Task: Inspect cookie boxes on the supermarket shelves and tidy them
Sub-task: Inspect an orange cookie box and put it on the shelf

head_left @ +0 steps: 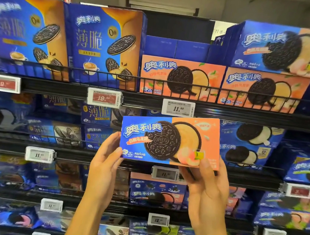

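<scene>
Blue-and-peach rectangular cardboard cookie box [171, 140] held mid-air, long axis left-right. Left hand [105, 162] fingers grip left end, right hand [208, 182] fingers clamp lower right corner. Matching-box gap on upper shelf [171, 102] lies far, above.

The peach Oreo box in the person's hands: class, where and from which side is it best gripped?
Grip the peach Oreo box by its two short ends, coming from below. It is flat and wide, held face-out with its long side level. The left hand holds the blue end and the right hand the orange end, thumbs in front, leaving the print mostly visible for inspection.
</scene>
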Demonstrator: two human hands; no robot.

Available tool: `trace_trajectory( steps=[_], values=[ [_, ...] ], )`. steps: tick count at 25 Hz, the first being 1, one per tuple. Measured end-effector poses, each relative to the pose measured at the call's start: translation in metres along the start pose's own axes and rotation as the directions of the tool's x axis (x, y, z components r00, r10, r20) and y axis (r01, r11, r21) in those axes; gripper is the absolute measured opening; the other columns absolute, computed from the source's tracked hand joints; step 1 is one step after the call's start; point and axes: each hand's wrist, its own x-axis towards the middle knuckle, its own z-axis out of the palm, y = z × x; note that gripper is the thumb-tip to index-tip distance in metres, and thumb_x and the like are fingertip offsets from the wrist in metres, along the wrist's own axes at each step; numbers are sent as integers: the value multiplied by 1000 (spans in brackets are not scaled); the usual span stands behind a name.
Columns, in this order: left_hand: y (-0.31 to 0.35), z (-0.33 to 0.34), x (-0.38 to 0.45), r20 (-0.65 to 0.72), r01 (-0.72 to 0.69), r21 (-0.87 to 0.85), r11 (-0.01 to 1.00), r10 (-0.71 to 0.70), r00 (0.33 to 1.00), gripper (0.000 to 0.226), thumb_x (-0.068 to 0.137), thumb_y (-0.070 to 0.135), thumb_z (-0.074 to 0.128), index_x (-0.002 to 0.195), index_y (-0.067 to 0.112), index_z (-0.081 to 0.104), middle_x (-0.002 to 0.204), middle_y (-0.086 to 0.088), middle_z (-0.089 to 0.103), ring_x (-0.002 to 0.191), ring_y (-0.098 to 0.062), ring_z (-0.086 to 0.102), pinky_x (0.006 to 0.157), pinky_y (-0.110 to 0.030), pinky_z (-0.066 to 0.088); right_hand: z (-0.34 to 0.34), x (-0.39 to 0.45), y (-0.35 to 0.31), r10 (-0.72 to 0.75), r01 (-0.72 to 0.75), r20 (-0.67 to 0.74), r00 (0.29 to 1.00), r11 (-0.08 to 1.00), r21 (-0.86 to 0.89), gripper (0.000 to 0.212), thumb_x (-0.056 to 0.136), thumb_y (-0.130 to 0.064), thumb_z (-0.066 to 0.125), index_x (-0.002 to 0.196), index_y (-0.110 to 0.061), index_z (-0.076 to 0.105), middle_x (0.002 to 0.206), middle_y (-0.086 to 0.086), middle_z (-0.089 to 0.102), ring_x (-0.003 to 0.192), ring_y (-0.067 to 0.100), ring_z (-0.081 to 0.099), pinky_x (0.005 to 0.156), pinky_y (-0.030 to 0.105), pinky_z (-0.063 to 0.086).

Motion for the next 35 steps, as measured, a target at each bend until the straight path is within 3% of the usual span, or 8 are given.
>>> trace_trajectory(
  steps=[4, 12, 18, 20, 22, 25, 31, 35],
  values=[
    [18, 2, -3, 102, -146, 114, 983, 135, 986, 34, 87, 14, 61, 118, 24, 70, 127, 2, 67, 125, -15, 58, 101, -35, 47, 14, -3, -14, -184, 178, -28, 983, 972, -152, 47, 79, -26, 76, 124, -30, 62, 117, 2, 72, 107, 21, 69, 84, 38, 60],
    [48, 31, -24, 378, -33, 192, 981, -42, 925, 54, 81, 47, 59, 130, 25, 62, 132, 13, 64, 127, -4, 54, 110, -46, 39, 62, -29, -5, -426, 437, 124, 896, 797, -418, 59, 72, -39, 82, 124, -49, 56, 121, -17, 67, 112, 9, 66, 87, 24, 55],
    [59, 28, -29, 398, -10, 146, 989, -50, 916, 57, 82, 67, 59, 126, 30, 63, 126, 1, 68, 115, -14, 64, 96, -40, 54, 83, -50, 23, -297, 382, 241, 924, 676, -631, 75, 75, -42, 79, 140, -52, 42, 133, -21, 60, 123, 12, 58, 95, 39, 54],
    [58, 22, -26, 343, 86, 87, 993, -111, 933, 62, 79, 67, 62, 125, 25, 64, 125, -8, 68, 112, -23, 66, 98, -61, 48, 87, -55, 31, -281, 412, 301, 911, 642, -647, 79, 80, -23, 79, 143, -49, 40, 142, -18, 53, 134, 11, 49, 102, 27, 48],
    [54, 13, -23, 301, 147, 10, 989, -143, 943, 56, 80, 61, 60, 120, 23, 69, 124, -13, 68, 112, -29, 66, 106, -62, 40, 90, -59, 35, -247, 424, 351, 903, 642, -638, 80, 84, -7, 72, 143, -49, 40, 147, -23, 45, 140, 7, 41, 104, 18, 43],
    [50, -4, -18, 258, 182, -143, 973, -141, 956, 50, 88, 55, 50, 121, 22, 69, 127, -17, 66, 111, -30, 63, 111, -59, 34, 88, -65, 38, -147, 379, 399, 905, 707, -598, 73, 86, -6, 58, 144, -48, 42, 148, -28, 41, 143, 3, 36, 113, 36, 41],
    [45, -39, -6, 323, 337, -420, 843, -208, 923, 55, 97, 54, 36, 137, 23, 56, 142, -14, 55, 122, -33, 58, 102, -65, 40, 61, -52, 32, -245, 224, 41, 969, 790, -571, 44, 95, -34, 55, 134, -53, 48, 145, -30, 46, 134, -11, 39, 109, 22, 34],
    [38, -58, -11, 447, 434, -482, 761, -212, 869, 52, 94, 51, 46, 137, 22, 56, 146, -13, 51, 131, -39, 51, 102, -67, 35, 40, -41, 30, -108, 48, -96, 989, 872, -488, 50, 85, -56, 56, 133, -52, 43, 147, -19, 47, 133, 0, 44, 119, 39, 31]
  ],
)
